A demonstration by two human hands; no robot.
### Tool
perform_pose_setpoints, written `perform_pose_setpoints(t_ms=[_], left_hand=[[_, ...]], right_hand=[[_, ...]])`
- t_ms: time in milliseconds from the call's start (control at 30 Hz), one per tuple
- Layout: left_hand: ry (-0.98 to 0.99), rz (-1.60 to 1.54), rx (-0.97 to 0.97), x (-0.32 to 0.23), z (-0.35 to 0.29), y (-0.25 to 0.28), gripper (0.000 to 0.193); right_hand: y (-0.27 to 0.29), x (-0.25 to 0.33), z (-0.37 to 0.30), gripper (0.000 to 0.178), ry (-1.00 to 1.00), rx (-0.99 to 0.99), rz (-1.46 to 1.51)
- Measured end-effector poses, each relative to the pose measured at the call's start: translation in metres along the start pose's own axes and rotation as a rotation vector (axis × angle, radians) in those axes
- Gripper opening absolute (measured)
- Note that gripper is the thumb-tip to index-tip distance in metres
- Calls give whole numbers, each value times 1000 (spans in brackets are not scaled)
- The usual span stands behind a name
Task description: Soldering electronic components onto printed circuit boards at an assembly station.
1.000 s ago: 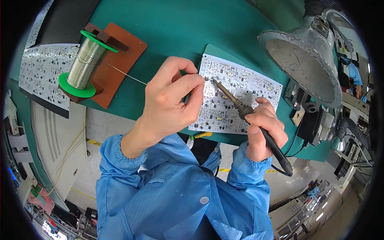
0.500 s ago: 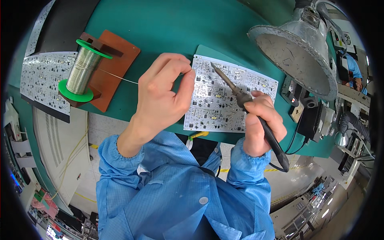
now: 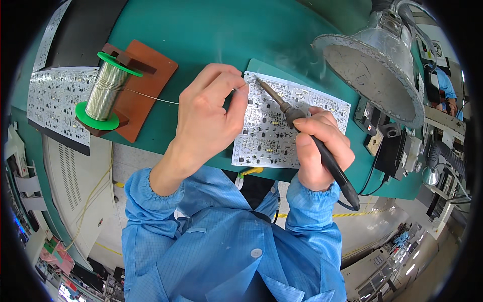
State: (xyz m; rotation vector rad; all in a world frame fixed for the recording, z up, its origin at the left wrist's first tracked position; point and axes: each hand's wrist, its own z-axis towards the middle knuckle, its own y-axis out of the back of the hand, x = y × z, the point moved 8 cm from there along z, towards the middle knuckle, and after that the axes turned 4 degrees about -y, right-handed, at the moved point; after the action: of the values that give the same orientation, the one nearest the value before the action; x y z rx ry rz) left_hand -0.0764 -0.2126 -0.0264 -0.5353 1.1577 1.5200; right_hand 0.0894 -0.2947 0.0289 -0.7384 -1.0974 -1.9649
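Note:
A white circuit board (image 3: 266, 146) dotted with small parts lies on the green mat in front of me. My left hand (image 3: 211, 110) pinches solder wire (image 3: 153, 97) between thumb and forefinger at the board's upper left corner. The wire runs back to a spool (image 3: 106, 93) with green flanges on a brown stand. In my right hand (image 3: 324, 148) is a soldering iron (image 3: 332, 163) with a black handle. Its tip is at the board's upper left corner, near my left fingertips; whether it touches the board I cannot make out. Thin smoke drifts above the board.
A large metal fume hood (image 3: 375, 75) hangs low at the right of the board. Beyond it stand a black box (image 3: 392, 153) and a cable. More circuit boards (image 3: 58, 108) lie on a black sheet at the left. Another person's hand (image 3: 451, 106) shows at far right.
The soldering iron's tip has moved left and slightly up to the board's corner, with my right hand shifting left. My left hand has edged a little right. Smoke now shows.

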Motion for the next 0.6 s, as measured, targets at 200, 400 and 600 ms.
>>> perform_pose_setpoints(t_ms=[200, 400, 600], left_hand=[[10, 2, 3, -3, -2, 6, 5], [103, -12, 57, 1, -16, 17, 5], [138, -57, 93, -1, -38, 24, 5]], right_hand=[[3, -1, -2, 17, 3, -32, 15], [41, 0, -28, 22, -54, -175, -2], [102, -15, -86, 30, -105, -440, -184]])
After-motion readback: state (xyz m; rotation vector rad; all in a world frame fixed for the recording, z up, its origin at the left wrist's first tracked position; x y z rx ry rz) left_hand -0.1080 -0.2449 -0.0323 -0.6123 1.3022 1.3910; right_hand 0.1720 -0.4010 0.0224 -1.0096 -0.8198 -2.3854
